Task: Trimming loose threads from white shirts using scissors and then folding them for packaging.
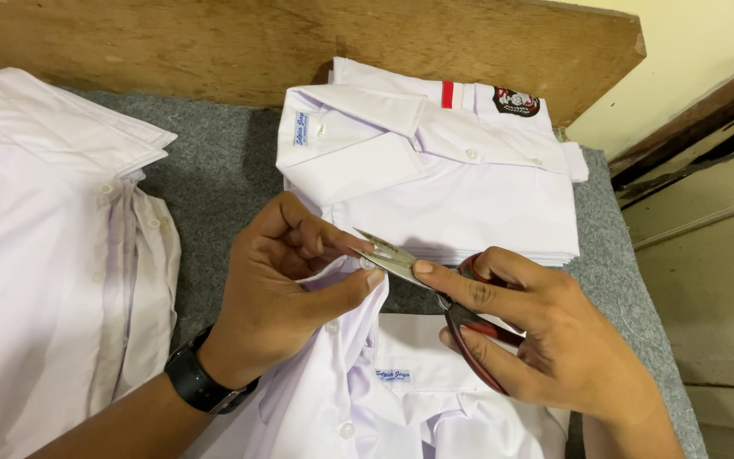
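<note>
Head camera, looking down at my two hands over a white shirt (401, 399) lying on a grey felt-covered table (214, 170). My left hand (286, 285), with a black wristwatch (201, 382) on the wrist, pinches a fold of this shirt's button placket between thumb and fingers, lifting it just above the collar; a small white button (366, 264) sits at my thumb tip. My right hand (537, 331), just right of the pinched fold, grips red-handled scissors (435, 293), fingers through the loops and forefinger laid along the metal. The blades are parted slightly, their tips touching the fabric right by the button. Beyond the shirt, farther from me, lies a neat stack of folded white shirts (452, 178), the top one showing a red stripe and a round badge. Left of the shirt, well apart, sits a looser pile of white shirts (44, 255). A wooden board (299, 42) stands behind the table.
</note>
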